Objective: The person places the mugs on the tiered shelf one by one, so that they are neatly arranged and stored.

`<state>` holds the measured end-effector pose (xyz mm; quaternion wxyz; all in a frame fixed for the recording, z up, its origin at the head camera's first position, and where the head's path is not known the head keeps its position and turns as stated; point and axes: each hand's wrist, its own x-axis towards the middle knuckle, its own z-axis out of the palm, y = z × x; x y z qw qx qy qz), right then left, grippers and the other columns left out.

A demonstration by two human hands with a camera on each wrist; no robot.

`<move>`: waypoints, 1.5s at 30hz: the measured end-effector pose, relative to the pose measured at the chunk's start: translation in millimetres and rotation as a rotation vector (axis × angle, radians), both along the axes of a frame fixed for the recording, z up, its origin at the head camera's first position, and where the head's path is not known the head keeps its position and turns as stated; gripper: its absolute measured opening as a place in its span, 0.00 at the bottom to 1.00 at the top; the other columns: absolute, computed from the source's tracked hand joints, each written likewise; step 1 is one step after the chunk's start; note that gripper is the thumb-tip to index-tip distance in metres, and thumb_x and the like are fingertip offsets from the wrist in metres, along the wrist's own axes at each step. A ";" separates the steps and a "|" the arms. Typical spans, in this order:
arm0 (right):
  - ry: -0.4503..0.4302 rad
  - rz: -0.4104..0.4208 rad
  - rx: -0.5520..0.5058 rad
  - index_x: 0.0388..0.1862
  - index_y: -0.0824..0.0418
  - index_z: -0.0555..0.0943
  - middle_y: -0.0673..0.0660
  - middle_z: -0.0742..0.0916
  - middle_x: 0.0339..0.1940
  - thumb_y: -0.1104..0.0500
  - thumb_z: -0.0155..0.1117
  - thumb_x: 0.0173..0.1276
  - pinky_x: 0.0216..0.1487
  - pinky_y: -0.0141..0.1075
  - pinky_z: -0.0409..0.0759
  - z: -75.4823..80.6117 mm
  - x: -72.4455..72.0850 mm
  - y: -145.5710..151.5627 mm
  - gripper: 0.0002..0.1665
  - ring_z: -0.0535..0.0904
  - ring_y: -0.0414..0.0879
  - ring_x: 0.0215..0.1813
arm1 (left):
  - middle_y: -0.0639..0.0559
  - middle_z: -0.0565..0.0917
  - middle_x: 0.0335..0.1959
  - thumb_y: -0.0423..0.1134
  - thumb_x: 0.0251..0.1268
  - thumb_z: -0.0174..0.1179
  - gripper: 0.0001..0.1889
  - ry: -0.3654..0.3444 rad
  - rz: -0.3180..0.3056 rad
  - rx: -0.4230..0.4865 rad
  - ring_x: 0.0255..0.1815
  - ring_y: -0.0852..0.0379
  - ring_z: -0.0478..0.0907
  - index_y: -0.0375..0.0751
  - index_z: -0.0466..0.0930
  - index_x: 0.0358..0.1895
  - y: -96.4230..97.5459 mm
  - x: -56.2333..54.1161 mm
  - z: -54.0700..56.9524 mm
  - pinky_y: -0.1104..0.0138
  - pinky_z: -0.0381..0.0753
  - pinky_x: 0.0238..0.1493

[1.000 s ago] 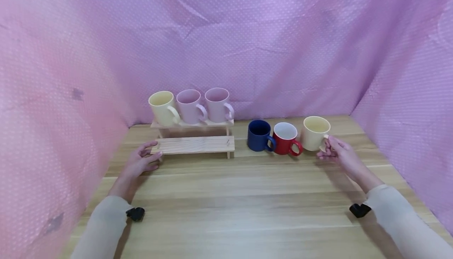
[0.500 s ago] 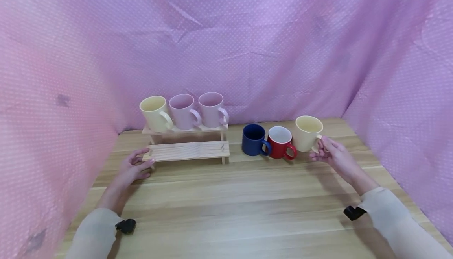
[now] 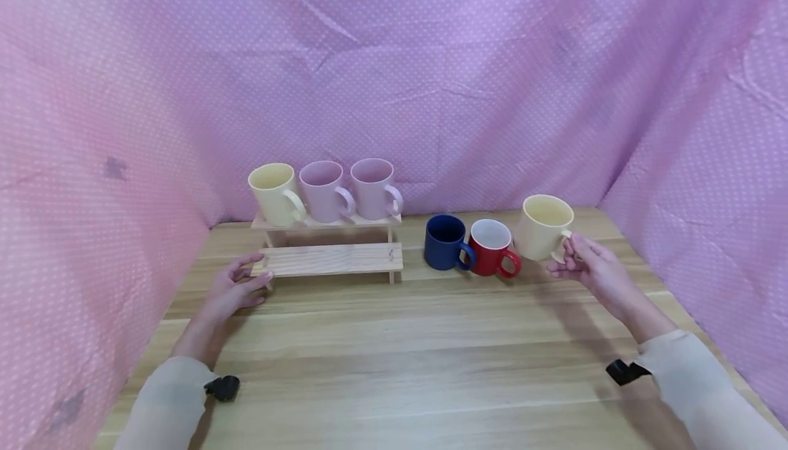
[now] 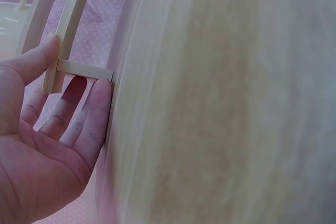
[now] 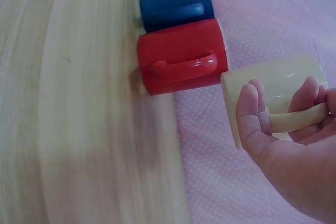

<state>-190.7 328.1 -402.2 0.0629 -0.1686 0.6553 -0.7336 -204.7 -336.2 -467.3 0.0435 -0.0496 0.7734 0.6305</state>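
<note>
My right hand [image 3: 596,269] holds a pale yellow mug [image 3: 539,231] by its handle. In the right wrist view, the base of this mug [image 5: 275,87] is off the table, and fingers pass through the handle. My left hand [image 3: 232,289] grips the left end of a two-tier wooden rack [image 3: 326,260], thumb at the lower board's front edge. In the left wrist view, the other fingers reach beside the rack's leg [image 4: 84,70]. Beside the held mug stand a red mug [image 3: 486,256] with a white inside and a dark blue mug [image 3: 442,248].
On the rack's upper tier stand another yellow mug [image 3: 277,200] and two pink mugs, a middle one [image 3: 323,197] and a right one [image 3: 373,193]. Pink dotted cloth [image 3: 394,60] hangs behind and at both sides of the wooden table [image 3: 394,361].
The yellow mug in my right hand has risen off the table. My left hand keeps its hold on the rack's end. The head view has shifted slightly.
</note>
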 end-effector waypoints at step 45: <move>-0.063 0.195 0.145 0.37 0.66 0.68 0.54 0.73 0.29 0.47 0.39 0.87 0.53 0.50 0.87 17.7 7.0 -121.1 0.25 0.85 0.48 0.42 | 0.43 0.69 0.56 0.45 0.68 0.69 0.37 -0.012 0.008 -0.008 0.43 0.64 0.81 0.41 0.62 0.75 -1.2 -2.5 -0.9 0.61 0.89 0.47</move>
